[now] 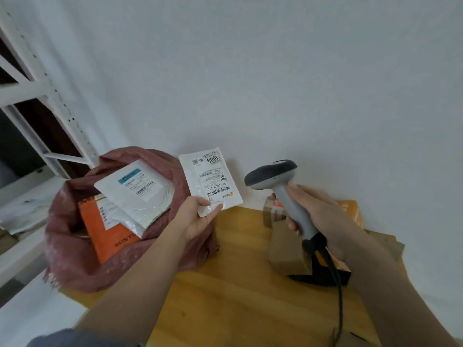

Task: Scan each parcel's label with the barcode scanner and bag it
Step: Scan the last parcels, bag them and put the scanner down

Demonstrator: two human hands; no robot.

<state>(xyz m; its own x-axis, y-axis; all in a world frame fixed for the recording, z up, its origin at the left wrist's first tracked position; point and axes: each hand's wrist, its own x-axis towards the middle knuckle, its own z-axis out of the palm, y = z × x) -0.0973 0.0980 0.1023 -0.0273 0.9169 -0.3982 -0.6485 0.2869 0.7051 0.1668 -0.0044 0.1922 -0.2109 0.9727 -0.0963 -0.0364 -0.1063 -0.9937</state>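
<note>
Shelving: a white metal rack [37, 96] with perforated uprights stands at the far left, dark inside; pale bundles lie on its low shelf.
Wall: plain white wall [275, 71] fills the upper view.
Table: light wooden table [238, 284], grain visible, set against the wall.
Bag: a dusty-red woven sack [75, 259] sits open on the table's left edge, just beside the rack.
In the bag: an orange mailer [112, 236] printed "MIST…", the rest hidden, and over it a white poly parcel [135, 196] whose label has a teal band and a barcode; the small print is unreadable.
Left hand: the left hand [198, 219] pinches the lower corner of a white flat parcel [210, 179] between thumb and fingers, holding it in the air between sack and scanner, label facing the camera.
Label writing: upside down, "1004" in large digits, "507-PB02 T70", several barcodes and an orange logo; the other characters are too small to read.
Right hand: the right hand [315, 211] is wrapped around the grey handle of the barcode scanner [283, 191], whose dark head points left toward the held parcel, a black cable trailing down.
Behind the scanner: brown cardboard boxes [283, 254] and an orange box [350, 209] on the table, a black stand [323, 276] among them.
</note>
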